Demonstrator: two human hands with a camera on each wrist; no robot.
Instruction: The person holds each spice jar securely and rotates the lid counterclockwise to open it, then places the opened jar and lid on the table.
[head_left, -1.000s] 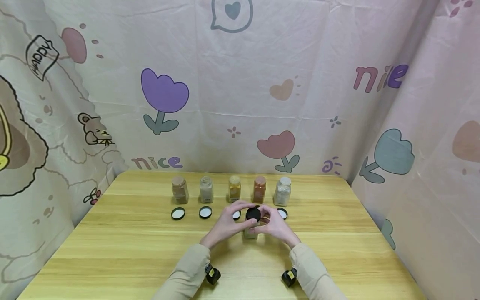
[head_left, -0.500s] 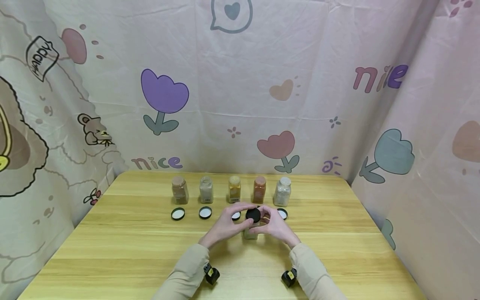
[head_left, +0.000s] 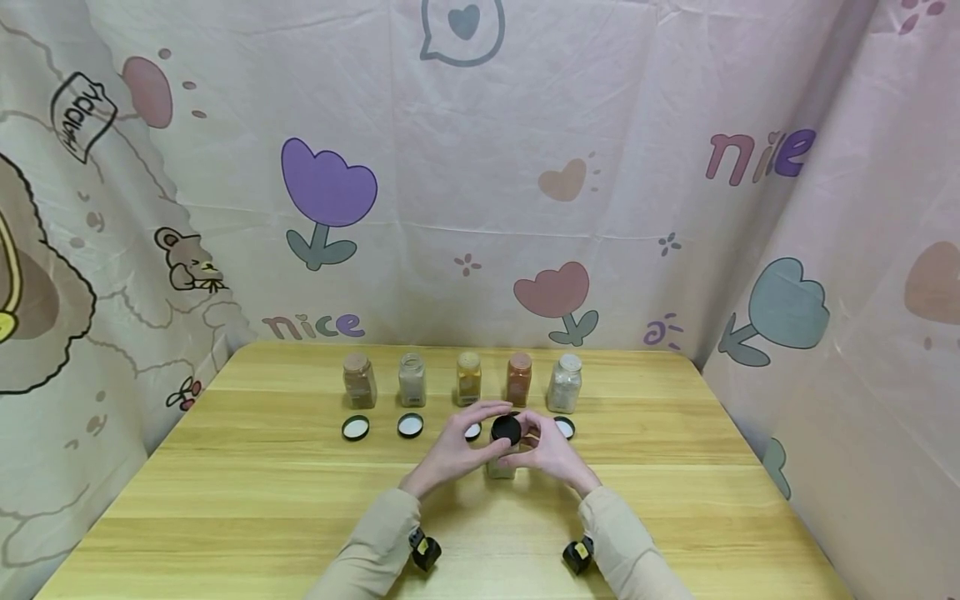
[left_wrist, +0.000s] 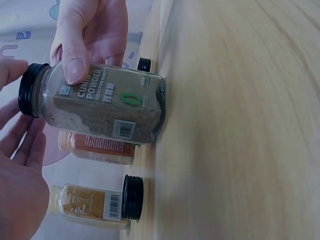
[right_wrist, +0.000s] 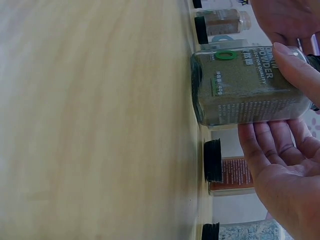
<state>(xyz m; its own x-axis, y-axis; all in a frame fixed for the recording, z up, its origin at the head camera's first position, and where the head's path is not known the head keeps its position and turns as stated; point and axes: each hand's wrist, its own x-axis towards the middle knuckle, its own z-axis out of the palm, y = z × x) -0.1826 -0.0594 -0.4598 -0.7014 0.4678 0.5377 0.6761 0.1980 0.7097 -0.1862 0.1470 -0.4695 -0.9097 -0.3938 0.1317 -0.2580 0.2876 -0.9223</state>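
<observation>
A clear jar labelled "cumin powder" (left_wrist: 102, 105) stands upright near the middle of the table, filled with brownish-green powder. Its black screw lid (head_left: 506, 429) sits on top. The fingers and thumb of my left hand (head_left: 459, 443) pinch the lid's sides. My right hand (head_left: 552, 450) grips the jar's body, its thumb (right_wrist: 300, 75) across the label and its fingers around the far side. The jar's base is at the tabletop in both wrist views. In the head view both hands hide much of the jar.
Behind stands a row of lidless spice jars: brown (head_left: 360, 382), pale grey (head_left: 412, 382), yellow (head_left: 468, 381), red (head_left: 518, 382) and white (head_left: 565, 386). Upturned black lids with white liners, such as the leftmost lid (head_left: 356, 427), lie before them. A printed curtain (head_left: 465, 167) hangs behind the table.
My left hand and wrist shift very slightly about the lid. The right hand, the cumin jar and the row of jars stay where they were.
</observation>
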